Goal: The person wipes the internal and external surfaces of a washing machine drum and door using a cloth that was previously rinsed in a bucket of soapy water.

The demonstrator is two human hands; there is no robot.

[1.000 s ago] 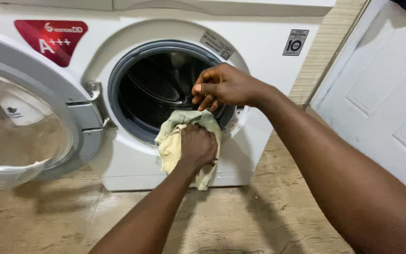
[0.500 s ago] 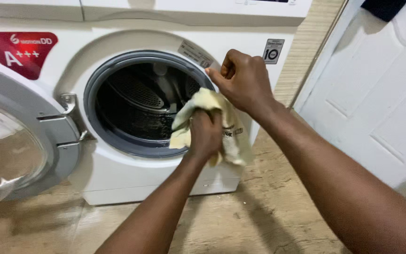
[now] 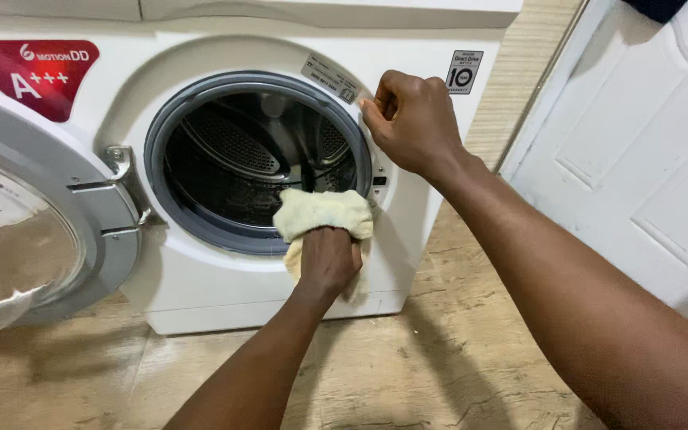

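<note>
A white front-loading washing machine (image 3: 201, 287) stands before me with its round door (image 3: 33, 231) swung open to the left. My left hand (image 3: 328, 259) grips a pale yellow cloth (image 3: 320, 211) and presses it against the lower right of the grey door seal (image 3: 360, 151). My right hand (image 3: 412, 119) rests with curled fingers on the white front panel at the seal's upper right, holding nothing. The steel drum (image 3: 256, 159) shows dark inside.
A white panelled door (image 3: 646, 151) stands to the right of the machine, beyond a strip of beige tiled wall (image 3: 519, 80). The floor (image 3: 439, 358) is wood-look tile. The open machine door juts out at the left.
My left hand has brought the cloth down to the lower right rim of the opening. My right hand has stayed by the seal's upper right, sinking slightly.
</note>
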